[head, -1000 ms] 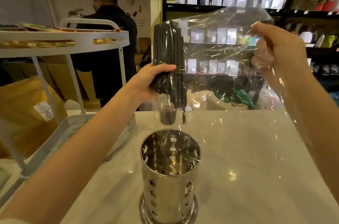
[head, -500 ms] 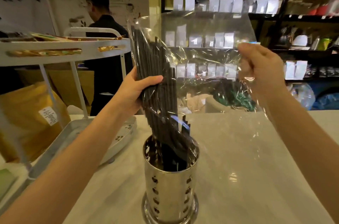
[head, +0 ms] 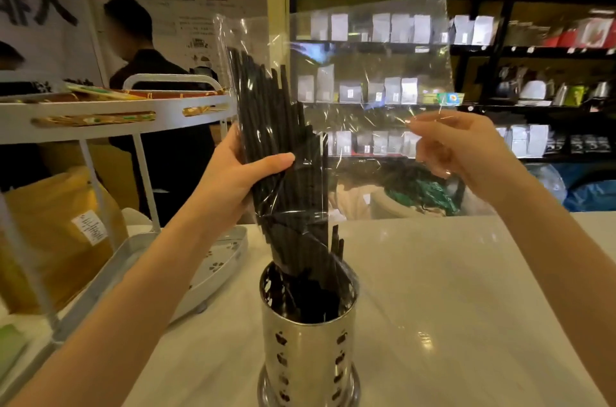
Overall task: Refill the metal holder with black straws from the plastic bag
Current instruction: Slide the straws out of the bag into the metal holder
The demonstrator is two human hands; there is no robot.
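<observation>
A shiny perforated metal holder [head: 308,353] stands on the pale counter near its front edge. A bundle of black straws [head: 280,140] leans up and to the left, its lower ends down inside the holder. The clear plastic bag [head: 373,73] still wraps the straws and spreads out to the right. My left hand [head: 243,180] grips the straw bundle through the plastic about halfway up. To the right, my right hand [head: 463,150] pinches the loose side of the bag at the same height.
A white two-tier cart [head: 110,113] with a tray stands at the left, with a yellow bag [head: 56,233] behind it. A person [head: 150,90] in dark clothes stands beyond the cart. Dark shelves [head: 500,50] of packets fill the background. The counter [head: 466,306] stretches right.
The straw bundle came down from above the holder until its lower ends went inside. My right hand dropped lower with the bag's loose side.
</observation>
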